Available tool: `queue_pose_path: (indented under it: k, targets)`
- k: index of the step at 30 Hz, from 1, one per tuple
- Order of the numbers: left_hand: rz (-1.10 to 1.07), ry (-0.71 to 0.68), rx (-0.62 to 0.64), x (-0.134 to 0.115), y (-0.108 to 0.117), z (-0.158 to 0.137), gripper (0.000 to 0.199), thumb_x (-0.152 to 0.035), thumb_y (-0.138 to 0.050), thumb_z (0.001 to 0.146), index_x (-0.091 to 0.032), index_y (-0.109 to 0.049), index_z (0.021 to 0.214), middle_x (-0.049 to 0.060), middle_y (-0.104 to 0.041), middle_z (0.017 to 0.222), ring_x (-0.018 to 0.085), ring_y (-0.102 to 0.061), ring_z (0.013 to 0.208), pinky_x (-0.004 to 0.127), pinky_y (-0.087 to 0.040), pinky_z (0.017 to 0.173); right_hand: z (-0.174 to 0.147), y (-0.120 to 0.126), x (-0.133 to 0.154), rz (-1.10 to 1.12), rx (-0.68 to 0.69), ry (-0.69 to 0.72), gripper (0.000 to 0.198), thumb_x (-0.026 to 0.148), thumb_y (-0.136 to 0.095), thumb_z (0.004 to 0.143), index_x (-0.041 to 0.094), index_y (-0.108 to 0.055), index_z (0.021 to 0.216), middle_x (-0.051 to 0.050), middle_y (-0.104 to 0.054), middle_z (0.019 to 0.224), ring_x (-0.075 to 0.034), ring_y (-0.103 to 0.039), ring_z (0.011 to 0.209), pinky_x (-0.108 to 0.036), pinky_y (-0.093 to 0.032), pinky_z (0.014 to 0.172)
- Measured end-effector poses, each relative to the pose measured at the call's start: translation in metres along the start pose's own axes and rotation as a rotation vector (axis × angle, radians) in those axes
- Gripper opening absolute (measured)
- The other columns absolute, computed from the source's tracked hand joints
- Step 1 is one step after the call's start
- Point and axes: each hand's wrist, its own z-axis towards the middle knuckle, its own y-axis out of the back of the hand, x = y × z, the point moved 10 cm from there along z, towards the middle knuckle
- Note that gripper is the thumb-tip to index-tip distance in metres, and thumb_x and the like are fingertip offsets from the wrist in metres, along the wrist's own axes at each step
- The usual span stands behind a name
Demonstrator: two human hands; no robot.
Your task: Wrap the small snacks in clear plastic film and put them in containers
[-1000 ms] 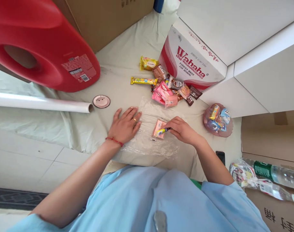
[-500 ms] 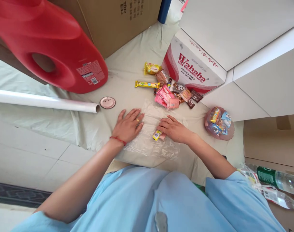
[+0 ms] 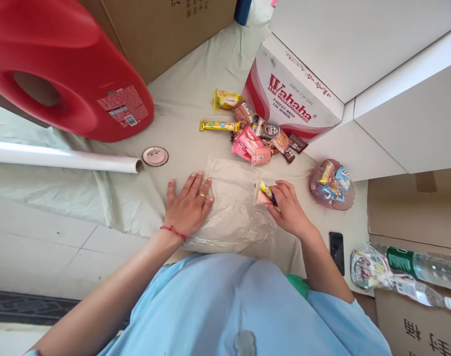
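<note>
My left hand [image 3: 188, 205] lies flat with fingers spread on the left edge of a clear plastic bag [image 3: 232, 210]. The bag is spread over the pale cloth. At its right side, my right hand [image 3: 287, 206] grips small wrapped snacks [image 3: 265, 194], one yellow and dark blue, one pinkish; its fingers partly hide them. Beyond the bag is a heap of packaged snacks [image 3: 249, 143], with pink, brown and yellow wrappers. A yellow snack stick [image 3: 218, 125] sticks out at the heap's left. To the right stands a pinkish see-through bowl [image 3: 316, 190] holding several snack packets.
A large red jug [image 3: 125, 74] and a white tube [image 3: 62, 157] are on the left, near a round pin badge [image 3: 155, 156]. The Wahaha carton [image 3: 288, 96] stands behind the snacks. A phone [image 3: 336, 253] and plastic bottles [image 3: 429, 269] lie at right.
My right hand has moved right across the plastic bag, carrying the small snacks with it. The bag looks flatter in its middle. My left hand stays on the bag's left edge.
</note>
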Motion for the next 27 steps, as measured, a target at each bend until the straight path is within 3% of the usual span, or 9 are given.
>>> queue_pose_path:
  k: [4, 9, 12, 15, 18, 22, 27]
  targets:
    - [0.013, -0.001, 0.011, -0.001, -0.001, 0.0, 0.059, -0.043, -0.031, 0.107, -0.024, -0.042, 0.161, 0.015, -0.036, 0.169, 0.035, -0.035, 0.157, 0.071, 0.0, 0.126, 0.027, -0.027, 0.035, -0.095, 0.055, 0.027, 0.04, 0.024, -0.059, 0.097, 0.013, -0.059, 0.136, -0.02, -0.062, 0.128, -0.037, -0.043, 0.141, -0.062, -0.029, 0.124]
    - [0.045, -0.013, -0.002, -0.001, 0.0, 0.0, 0.058, -0.043, -0.031, 0.107, -0.021, -0.044, 0.16, 0.016, -0.036, 0.169, 0.034, -0.035, 0.157, 0.07, -0.001, 0.127, 0.036, -0.071, 0.04, -0.107, 0.108, 0.029, 0.051, 0.027, -0.063, 0.098, 0.013, -0.053, 0.146, -0.021, -0.058, 0.143, -0.037, -0.041, 0.146, -0.064, -0.027, 0.125]
    - [0.048, -0.023, -0.006, -0.002, -0.001, 0.0, 0.058, -0.043, -0.032, 0.107, -0.021, -0.044, 0.16, 0.016, -0.037, 0.169, 0.034, -0.036, 0.157, 0.07, -0.002, 0.127, 0.031, -0.07, 0.035, -0.021, 0.018, 0.041, 0.051, 0.037, -0.063, 0.1, 0.019, -0.055, 0.147, -0.018, -0.057, 0.148, -0.036, -0.04, 0.147, -0.064, -0.031, 0.123]
    - [0.045, -0.019, -0.005, -0.002, 0.001, 0.0, 0.058, -0.043, -0.032, 0.107, -0.023, -0.044, 0.16, 0.016, -0.037, 0.169, 0.034, -0.036, 0.157, 0.07, -0.003, 0.126, 0.027, -0.063, 0.025, 0.034, -0.074, 0.027, 0.036, 0.026, -0.056, 0.103, 0.022, -0.066, 0.137, -0.013, -0.065, 0.135, -0.033, -0.044, 0.144, -0.057, -0.037, 0.121]
    - [0.033, -0.011, 0.015, -0.001, 0.001, 0.002, 0.056, -0.042, -0.033, 0.107, -0.026, -0.045, 0.159, 0.015, -0.038, 0.169, 0.034, -0.036, 0.157, 0.072, -0.005, 0.125, 0.026, -0.063, 0.017, 0.077, -0.098, 0.028, 0.036, 0.014, -0.054, 0.101, 0.024, -0.071, 0.13, -0.011, -0.069, 0.127, -0.03, -0.047, 0.14, -0.052, -0.042, 0.117]
    - [-0.004, 0.004, 0.011, 0.009, 0.004, 0.002, 0.056, -0.042, -0.031, 0.107, -0.024, -0.048, 0.157, 0.015, -0.036, 0.17, 0.036, -0.039, 0.155, 0.07, -0.016, 0.126, 0.025, -0.064, 0.013, 0.115, -0.134, 0.049, 0.034, 0.014, -0.055, 0.1, 0.023, -0.073, 0.127, -0.01, -0.07, 0.126, -0.03, -0.048, 0.138, -0.051, -0.044, 0.116]
    - [-0.089, -0.063, -0.235, 0.021, 0.037, -0.007, 0.055, -0.037, -0.047, 0.103, -0.021, -0.048, 0.155, 0.017, -0.034, 0.17, 0.038, -0.038, 0.154, 0.061, -0.037, 0.122, 0.027, -0.068, 0.013, 0.132, -0.171, 0.022, 0.03, 0.02, -0.056, 0.101, 0.024, -0.073, 0.126, -0.011, -0.071, 0.122, -0.03, -0.052, 0.134, -0.051, -0.046, 0.114]
